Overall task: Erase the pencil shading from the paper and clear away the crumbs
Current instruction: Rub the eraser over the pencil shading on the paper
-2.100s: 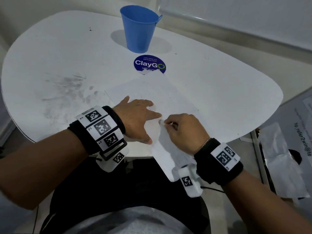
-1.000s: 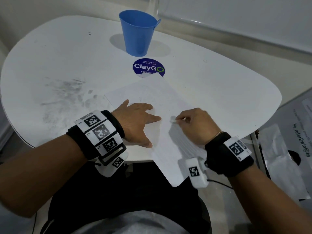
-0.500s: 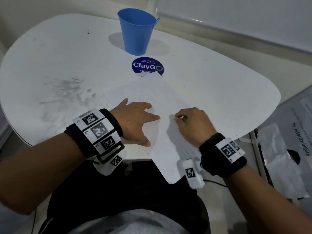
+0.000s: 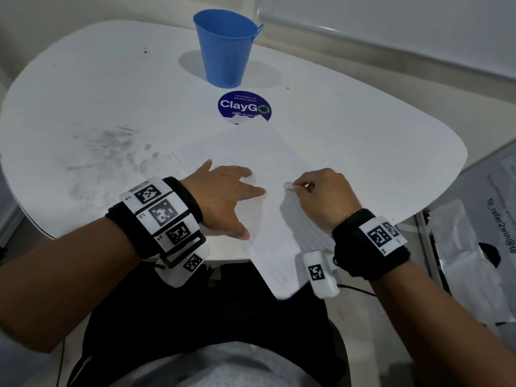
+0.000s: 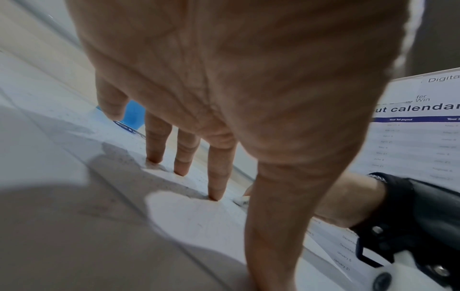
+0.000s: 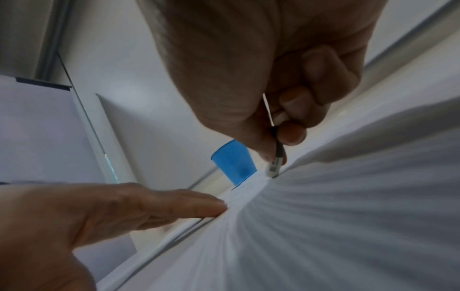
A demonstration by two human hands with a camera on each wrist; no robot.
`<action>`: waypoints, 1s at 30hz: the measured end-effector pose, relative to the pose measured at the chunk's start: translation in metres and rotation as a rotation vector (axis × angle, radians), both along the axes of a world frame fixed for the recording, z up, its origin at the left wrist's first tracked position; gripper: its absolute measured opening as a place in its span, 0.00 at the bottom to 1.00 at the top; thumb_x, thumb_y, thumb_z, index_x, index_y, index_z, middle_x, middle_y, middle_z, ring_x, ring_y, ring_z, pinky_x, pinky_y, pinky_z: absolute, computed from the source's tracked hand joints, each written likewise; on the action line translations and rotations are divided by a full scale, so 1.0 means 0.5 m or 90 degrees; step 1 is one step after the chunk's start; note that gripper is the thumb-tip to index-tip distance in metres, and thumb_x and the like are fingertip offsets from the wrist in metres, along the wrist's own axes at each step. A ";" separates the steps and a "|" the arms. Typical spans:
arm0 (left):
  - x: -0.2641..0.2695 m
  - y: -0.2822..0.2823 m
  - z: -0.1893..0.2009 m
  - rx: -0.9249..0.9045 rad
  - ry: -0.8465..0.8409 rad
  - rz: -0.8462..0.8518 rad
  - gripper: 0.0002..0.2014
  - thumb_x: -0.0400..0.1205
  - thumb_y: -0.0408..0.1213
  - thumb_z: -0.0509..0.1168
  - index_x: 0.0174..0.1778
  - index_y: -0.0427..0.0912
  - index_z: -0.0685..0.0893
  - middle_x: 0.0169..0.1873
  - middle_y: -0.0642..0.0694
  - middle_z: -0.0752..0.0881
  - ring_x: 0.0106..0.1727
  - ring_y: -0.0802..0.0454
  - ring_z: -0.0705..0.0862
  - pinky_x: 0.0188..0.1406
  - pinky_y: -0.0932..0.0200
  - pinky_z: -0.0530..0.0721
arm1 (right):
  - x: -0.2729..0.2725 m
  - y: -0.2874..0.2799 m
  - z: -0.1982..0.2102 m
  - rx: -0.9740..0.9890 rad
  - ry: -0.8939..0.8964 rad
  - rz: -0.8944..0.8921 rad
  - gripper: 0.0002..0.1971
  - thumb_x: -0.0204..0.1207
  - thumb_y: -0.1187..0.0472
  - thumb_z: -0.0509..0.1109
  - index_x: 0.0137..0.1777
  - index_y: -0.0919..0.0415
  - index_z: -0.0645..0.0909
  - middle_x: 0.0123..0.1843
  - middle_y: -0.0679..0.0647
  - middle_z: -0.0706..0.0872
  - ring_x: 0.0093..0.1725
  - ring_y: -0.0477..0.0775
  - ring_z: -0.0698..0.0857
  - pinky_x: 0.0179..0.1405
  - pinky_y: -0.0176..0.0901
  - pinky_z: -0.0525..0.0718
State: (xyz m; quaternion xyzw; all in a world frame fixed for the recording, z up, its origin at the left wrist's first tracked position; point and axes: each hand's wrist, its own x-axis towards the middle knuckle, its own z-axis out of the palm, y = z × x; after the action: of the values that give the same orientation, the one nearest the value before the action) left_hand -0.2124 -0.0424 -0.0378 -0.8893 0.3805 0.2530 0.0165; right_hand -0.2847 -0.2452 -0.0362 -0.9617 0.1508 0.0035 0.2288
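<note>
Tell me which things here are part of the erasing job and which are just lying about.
In use: paper, eraser pinched by right hand, left hand pressing the paper flat.
Lying about: blue cup, ClayGo sticker, printed sheets off the table.

1. A round blue sticker (image 4: 244, 106) on the table (image 4: 349, 141) read "ClayGo", with "Let's keep our pantries clean" above.
2. A printed sheet (image 5: 420, 137) beside the table showed "calendar", "Digita", "Win" and month names such as "January".
3. The sheet (image 4: 502, 208) also bore "tip_refer2win@te".
</note>
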 end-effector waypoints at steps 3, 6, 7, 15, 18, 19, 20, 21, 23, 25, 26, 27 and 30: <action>0.001 -0.001 -0.002 -0.001 -0.003 0.001 0.46 0.75 0.69 0.68 0.86 0.71 0.50 0.89 0.57 0.44 0.88 0.57 0.42 0.86 0.39 0.35 | -0.018 0.025 -0.001 0.005 0.002 0.049 0.10 0.81 0.59 0.67 0.48 0.55 0.91 0.36 0.46 0.88 0.41 0.53 0.86 0.42 0.41 0.80; 0.000 -0.002 -0.001 0.010 -0.006 -0.002 0.47 0.75 0.71 0.67 0.86 0.70 0.50 0.89 0.56 0.43 0.88 0.57 0.41 0.86 0.39 0.36 | -0.049 0.082 0.005 0.064 0.045 0.170 0.09 0.82 0.56 0.68 0.49 0.52 0.91 0.29 0.38 0.83 0.31 0.40 0.80 0.38 0.40 0.79; 0.000 -0.002 -0.001 0.010 -0.007 -0.001 0.47 0.75 0.71 0.67 0.86 0.70 0.49 0.89 0.56 0.43 0.88 0.56 0.41 0.86 0.38 0.35 | -0.046 0.078 0.007 0.058 0.050 0.172 0.09 0.82 0.56 0.68 0.49 0.51 0.91 0.29 0.37 0.82 0.31 0.40 0.80 0.38 0.39 0.78; -0.002 -0.002 -0.006 0.013 -0.016 -0.002 0.47 0.74 0.74 0.63 0.86 0.71 0.47 0.89 0.55 0.42 0.89 0.53 0.42 0.86 0.36 0.36 | -0.050 0.072 0.005 0.043 0.042 0.160 0.10 0.82 0.56 0.67 0.49 0.54 0.90 0.33 0.37 0.88 0.35 0.43 0.85 0.40 0.42 0.83; -0.001 -0.003 -0.005 0.014 -0.015 -0.002 0.47 0.74 0.74 0.63 0.86 0.71 0.47 0.89 0.55 0.42 0.89 0.53 0.41 0.86 0.35 0.36 | -0.037 0.055 0.005 0.045 0.062 0.151 0.09 0.82 0.54 0.69 0.50 0.50 0.91 0.31 0.35 0.83 0.33 0.38 0.80 0.38 0.36 0.74; -0.002 -0.003 -0.006 0.015 -0.017 -0.003 0.47 0.75 0.74 0.63 0.86 0.71 0.47 0.89 0.55 0.42 0.89 0.53 0.41 0.86 0.35 0.36 | -0.029 0.037 0.005 0.037 0.049 0.118 0.09 0.82 0.55 0.68 0.50 0.51 0.91 0.37 0.38 0.87 0.38 0.43 0.83 0.42 0.37 0.75; -0.002 -0.002 -0.006 0.014 -0.020 -0.004 0.47 0.75 0.75 0.63 0.86 0.71 0.47 0.89 0.55 0.42 0.89 0.52 0.41 0.86 0.36 0.36 | -0.024 0.024 0.007 0.031 0.032 0.082 0.09 0.82 0.56 0.68 0.50 0.51 0.91 0.42 0.43 0.90 0.42 0.47 0.85 0.44 0.38 0.76; -0.002 -0.002 -0.007 0.014 -0.022 -0.004 0.47 0.75 0.75 0.63 0.86 0.71 0.47 0.89 0.55 0.42 0.89 0.53 0.41 0.86 0.36 0.36 | -0.023 0.018 0.005 0.020 0.018 0.059 0.10 0.82 0.58 0.67 0.50 0.52 0.91 0.45 0.46 0.91 0.45 0.51 0.86 0.45 0.39 0.78; -0.001 -0.003 -0.008 0.015 -0.021 -0.003 0.47 0.75 0.74 0.63 0.86 0.71 0.47 0.89 0.56 0.42 0.89 0.53 0.41 0.86 0.36 0.36 | -0.032 0.037 0.002 0.000 0.020 0.085 0.10 0.82 0.58 0.66 0.50 0.53 0.90 0.43 0.47 0.91 0.44 0.53 0.87 0.46 0.43 0.83; 0.000 -0.003 -0.008 0.014 -0.014 -0.003 0.47 0.75 0.73 0.64 0.86 0.71 0.47 0.89 0.56 0.42 0.89 0.53 0.41 0.86 0.36 0.36 | -0.048 0.070 0.004 0.019 0.035 0.155 0.10 0.82 0.56 0.67 0.50 0.52 0.90 0.32 0.39 0.85 0.35 0.46 0.83 0.39 0.41 0.82; 0.000 -0.003 -0.007 0.011 -0.010 -0.003 0.47 0.75 0.73 0.64 0.86 0.71 0.47 0.89 0.56 0.42 0.89 0.54 0.41 0.86 0.36 0.35 | -0.051 0.075 0.010 0.032 0.039 0.170 0.09 0.82 0.55 0.68 0.50 0.50 0.91 0.27 0.35 0.80 0.31 0.41 0.80 0.35 0.39 0.79; 0.001 -0.003 -0.008 0.008 -0.007 -0.004 0.47 0.75 0.72 0.65 0.86 0.71 0.47 0.89 0.56 0.41 0.89 0.54 0.40 0.86 0.36 0.35 | -0.048 0.071 0.018 0.027 0.031 0.170 0.08 0.82 0.54 0.68 0.51 0.47 0.90 0.25 0.34 0.77 0.31 0.40 0.79 0.35 0.37 0.76; 0.005 0.001 -0.009 0.001 -0.002 -0.007 0.46 0.76 0.70 0.66 0.86 0.72 0.47 0.89 0.57 0.41 0.89 0.56 0.39 0.85 0.35 0.32 | -0.030 0.027 0.036 -0.029 -0.038 0.133 0.09 0.82 0.51 0.68 0.54 0.44 0.89 0.34 0.38 0.85 0.40 0.48 0.85 0.43 0.41 0.79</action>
State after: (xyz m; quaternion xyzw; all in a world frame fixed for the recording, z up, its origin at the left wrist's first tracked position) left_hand -0.2099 -0.0419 -0.0424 -0.8877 0.3851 0.2516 0.0191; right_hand -0.2997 -0.2316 -0.0183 -0.9769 0.0430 -0.0046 0.2094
